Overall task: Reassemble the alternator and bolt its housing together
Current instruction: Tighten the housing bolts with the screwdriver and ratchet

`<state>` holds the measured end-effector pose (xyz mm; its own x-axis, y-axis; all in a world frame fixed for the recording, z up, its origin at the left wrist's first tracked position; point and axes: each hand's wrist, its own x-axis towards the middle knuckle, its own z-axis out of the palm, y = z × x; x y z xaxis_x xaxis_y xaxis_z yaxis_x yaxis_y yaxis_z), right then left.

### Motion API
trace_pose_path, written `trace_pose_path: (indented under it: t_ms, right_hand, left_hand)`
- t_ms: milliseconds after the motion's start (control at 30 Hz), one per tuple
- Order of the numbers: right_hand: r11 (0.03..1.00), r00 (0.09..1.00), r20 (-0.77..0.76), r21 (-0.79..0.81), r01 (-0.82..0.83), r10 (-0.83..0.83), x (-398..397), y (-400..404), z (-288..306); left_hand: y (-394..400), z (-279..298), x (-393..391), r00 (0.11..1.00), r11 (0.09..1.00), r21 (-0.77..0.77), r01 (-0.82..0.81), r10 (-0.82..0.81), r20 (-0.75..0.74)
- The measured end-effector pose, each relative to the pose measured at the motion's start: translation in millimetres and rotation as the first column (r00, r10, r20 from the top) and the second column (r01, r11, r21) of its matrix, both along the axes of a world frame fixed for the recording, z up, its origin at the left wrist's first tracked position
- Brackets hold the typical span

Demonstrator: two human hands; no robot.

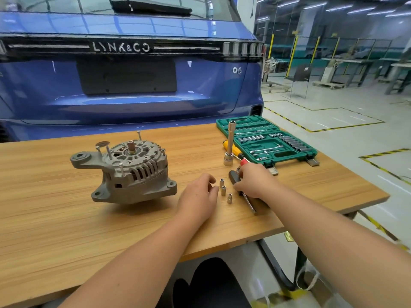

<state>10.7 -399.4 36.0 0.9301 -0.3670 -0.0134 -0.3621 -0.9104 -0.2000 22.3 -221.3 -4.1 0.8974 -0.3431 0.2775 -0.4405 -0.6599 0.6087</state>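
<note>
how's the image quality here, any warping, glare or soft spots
Head view: wide-angle warp bends the blue car and the table edge; ceiling lights streak as glare across the car's paint and window; the alternator, the three small sockets and both hands, left hand and right hand, look fairly sharp; the far workshop and the lower right corner are smeared; shadows on the table are faint.

I saw the alternator on the wooden table, bolts upright in its housing. My left hand hovered beside three small sockets; my right hand gripped the ratchet.
</note>
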Motion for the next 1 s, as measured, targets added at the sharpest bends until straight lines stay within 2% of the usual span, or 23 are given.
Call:
trace_pose_path:
  t_ms: [200,267,333,400,467,533,600,667,733,800,1000]
  right_hand:
    - [1.0,1.0,-0.006,0.024,0.003,-0.003,-1,4,-1]
    - [0.995,0.999,0.024,0.094,0.032,-0.034,0,1,2]
    - [0.969,0.992,0.094,0.241,0.063,-0.087,1,-3,6]
    - [0.853,0.966,0.185,0.519,0.062,-0.182,2,-8,10]
    - [0.607,0.926,0.232,0.795,-0.004,-0.298,4,-9,17]
    - [0.4,0.901,0.227,0.914,-0.067,-0.368,6,-8,24]
    - [0.33,0.879,0.261,0.935,-0.129,-0.398,8,-7,30]
    - [0.386,0.849,0.337,0.906,-0.175,-0.407,8,-4,32]
    - [0.522,0.814,0.439,0.828,-0.203,-0.38,6,-1,32]
    - [0.635,0.799,0.511,0.74,-0.222,-0.316,1,3,31]
    - [0.846,0.754,0.655,0.428,-0.319,-0.047,-9,18,30]
  left_hand:
    - [-10,0,16,0.999,0.999,-0.009,0.031,-0.031,-0.043]
    - [-11,0,21,0.997,0.999,-0.006,0.042,-0.042,-0.069]
    - [-11,1,24,0.994,0.999,0.011,0.05,-0.048,-0.098]
    - [-12,2,27,0.99,0.998,0.036,0.06,-0.055,-0.128]
    - [-13,2,29,0.987,0.996,0.046,0.076,-0.069,-0.145]
    - [-13,2,29,0.986,0.996,0.041,0.083,-0.076,-0.151]
    - [-12,2,29,0.985,0.995,0.035,0.092,-0.085,-0.149]
    - [-9,3,27,0.985,0.995,-0.017,0.093,-0.095,-0.145]
    - [-5,3,25,0.985,0.992,-0.073,0.099,-0.108,-0.136]
    - [-1,2,22,0.979,0.986,-0.101,0.131,-0.145,-0.146]
    - [2,2,18,0.964,0.978,-0.141,0.157,-0.182,-0.193]
